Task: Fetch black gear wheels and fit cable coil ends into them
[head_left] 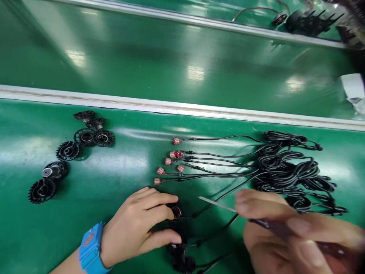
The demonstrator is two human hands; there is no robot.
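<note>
My left hand (142, 220), with a blue band (91, 249) on its wrist, curls its fingers and thumb around a small black motor (176, 212) on the green table. Part of that motor is hidden by the fingers. Just below, more dark motor parts (184, 260) with black leads lie close to the thumb. In my right hand (273, 228) is a screwdriver (218, 204); its thin metal shaft points left toward the motor, and its dark handle is blurred. Several small red-and-grey stators (161, 171) on black cables lie beyond the left fingertips.
Coiled black cables (291, 163) are heaped at the right. Several black toothed rotors (68, 151) lie in a slanting row at the left. A pale rail (171, 109) crosses behind. Farther back are a black finned part (310, 23) and a white object (353, 86).
</note>
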